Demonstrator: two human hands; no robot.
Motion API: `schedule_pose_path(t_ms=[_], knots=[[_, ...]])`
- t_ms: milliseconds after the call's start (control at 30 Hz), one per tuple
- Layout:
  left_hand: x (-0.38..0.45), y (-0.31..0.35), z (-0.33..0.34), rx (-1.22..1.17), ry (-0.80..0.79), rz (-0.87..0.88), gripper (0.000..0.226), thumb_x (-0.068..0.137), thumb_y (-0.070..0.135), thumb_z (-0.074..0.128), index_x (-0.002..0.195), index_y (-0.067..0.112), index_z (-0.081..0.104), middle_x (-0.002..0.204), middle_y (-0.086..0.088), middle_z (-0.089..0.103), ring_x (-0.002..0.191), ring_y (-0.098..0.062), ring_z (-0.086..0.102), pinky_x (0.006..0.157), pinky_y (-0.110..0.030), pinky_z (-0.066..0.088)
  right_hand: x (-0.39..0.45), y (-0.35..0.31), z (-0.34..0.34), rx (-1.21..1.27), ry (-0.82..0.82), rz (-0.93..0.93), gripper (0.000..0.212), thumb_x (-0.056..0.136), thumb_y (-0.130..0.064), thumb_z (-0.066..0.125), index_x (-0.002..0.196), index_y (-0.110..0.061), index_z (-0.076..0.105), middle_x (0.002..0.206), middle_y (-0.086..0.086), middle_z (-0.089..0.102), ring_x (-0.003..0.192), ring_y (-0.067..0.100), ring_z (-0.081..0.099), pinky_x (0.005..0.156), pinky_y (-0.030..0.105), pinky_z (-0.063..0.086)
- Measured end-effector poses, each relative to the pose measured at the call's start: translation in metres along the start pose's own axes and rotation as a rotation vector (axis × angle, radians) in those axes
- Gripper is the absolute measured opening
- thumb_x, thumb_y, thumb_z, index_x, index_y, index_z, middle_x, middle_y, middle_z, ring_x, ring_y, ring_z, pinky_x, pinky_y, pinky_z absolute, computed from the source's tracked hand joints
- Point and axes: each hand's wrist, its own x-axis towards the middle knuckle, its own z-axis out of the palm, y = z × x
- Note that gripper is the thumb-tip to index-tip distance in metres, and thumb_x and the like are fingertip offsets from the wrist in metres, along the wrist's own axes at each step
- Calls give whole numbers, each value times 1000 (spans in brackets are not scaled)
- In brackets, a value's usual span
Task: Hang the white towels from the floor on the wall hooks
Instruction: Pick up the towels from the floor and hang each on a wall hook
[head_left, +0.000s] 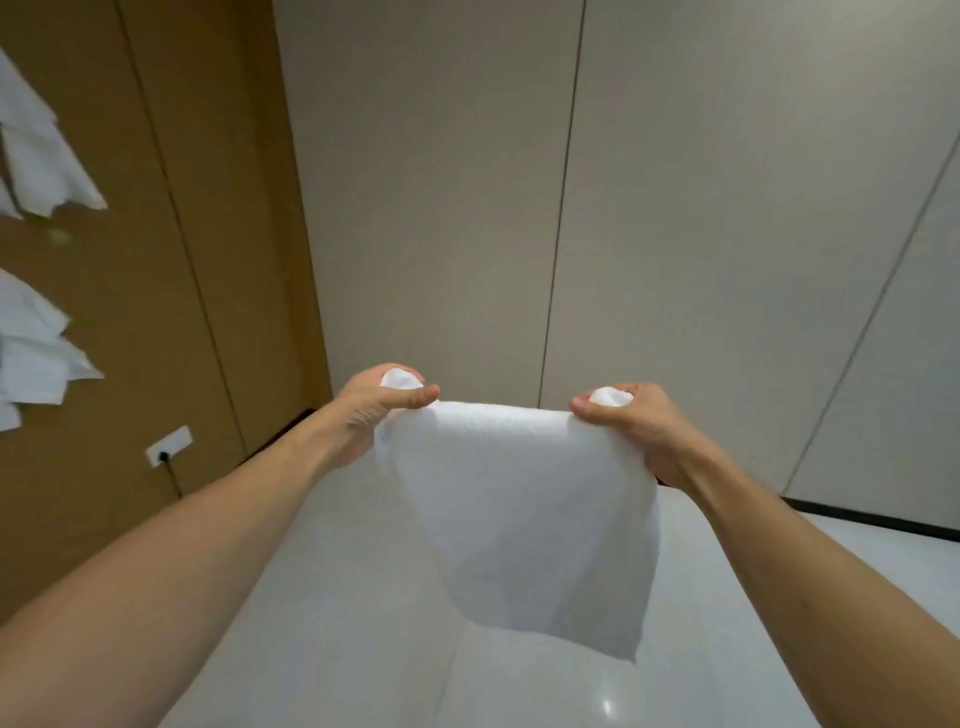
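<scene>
While hung towels (44, 156) fill the frame's left edge, left hand (371, 415) and right hand (631, 423) each grip a corner of a white towel (524, 514) at centre.

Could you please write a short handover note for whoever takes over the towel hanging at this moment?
Left hand: closed on the top left corner of a white towel.
Right hand: closed on the top right corner; the towel hangs spread between both hands, above the floor.
Done: white towels already hang on the brown wall at left, an upper and a lower bunch.
Left: hang the held towel on that wall. The hooks are not visible, and no other towels show on the floor in view.
</scene>
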Motion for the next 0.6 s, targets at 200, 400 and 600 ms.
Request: schedule_pose_path(t_ms=[200,400,600], knots=[[66,21,-111,394,200,-66,27,67,13,86,91,20,78,97,-1,75,94,-20,69,74,-32,56,155,-24,87,-31,-190,4,38,67,-22,89,93,1,74,85,17,76,72,27,73,60,32,57],[124,29,-205,519,506,-106,23,71,26,86,90,20,75,95,-1,72,92,-20,66,76,-36,54,282,-54,184,-159,-319,-92,21,78,-21,83,82,-2,73,71,6,70,57,13,63,49,18,46],[157,12,-302,507,715,-114,15,67,31,86,77,26,77,88,6,72,88,-16,65,67,-30,48,376,-62,299,-393,-455,-265,11,84,-17,77,82,-6,74,69,4,64,60,16,56,56,24,42]])
